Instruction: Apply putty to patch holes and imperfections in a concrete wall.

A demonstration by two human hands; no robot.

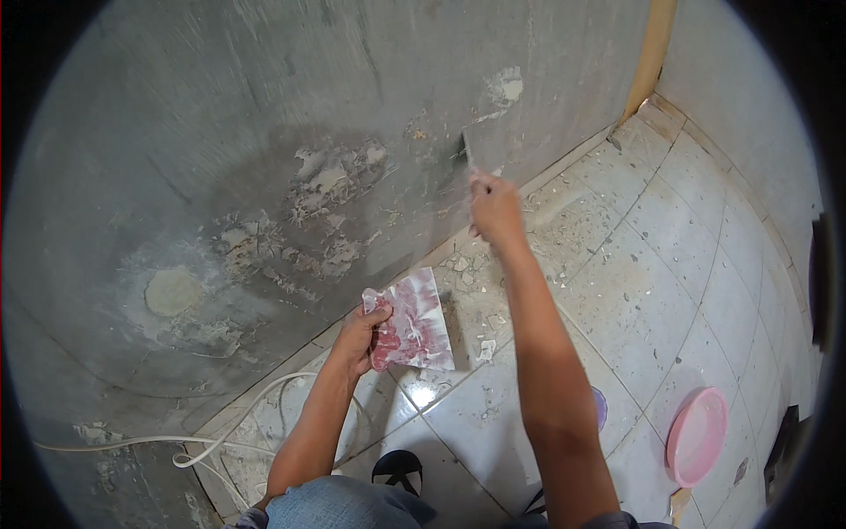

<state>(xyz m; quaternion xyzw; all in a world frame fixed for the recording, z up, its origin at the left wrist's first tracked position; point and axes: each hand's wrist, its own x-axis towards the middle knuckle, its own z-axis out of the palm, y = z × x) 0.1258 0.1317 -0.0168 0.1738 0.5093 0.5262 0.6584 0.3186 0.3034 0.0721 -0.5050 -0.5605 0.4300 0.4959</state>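
Observation:
My left hand [354, 339] grips a red plastic putty spreader [412, 319], its face smeared with white paste, held low in front of the wall. Further up and to the right, my right hand [496, 210] is closed around the handle of a putty knife [467, 148]. The thin blade meets the grey wall [423, 62] or comes very near it, below a whitish filled spot [508, 85]. Left of the blade, a rough patch of peeling plaster [330, 181] spreads over the wall. A round pale patch [174, 293] shows at the lower left.
Flakes and plaster crumbs [577, 238] litter the white floor tiles along the wall base. A pink basin [698, 436] sits at the right, and a purple thing [600, 407] is partly hidden behind my right arm. A pale cable [233, 438] loops at the lower left.

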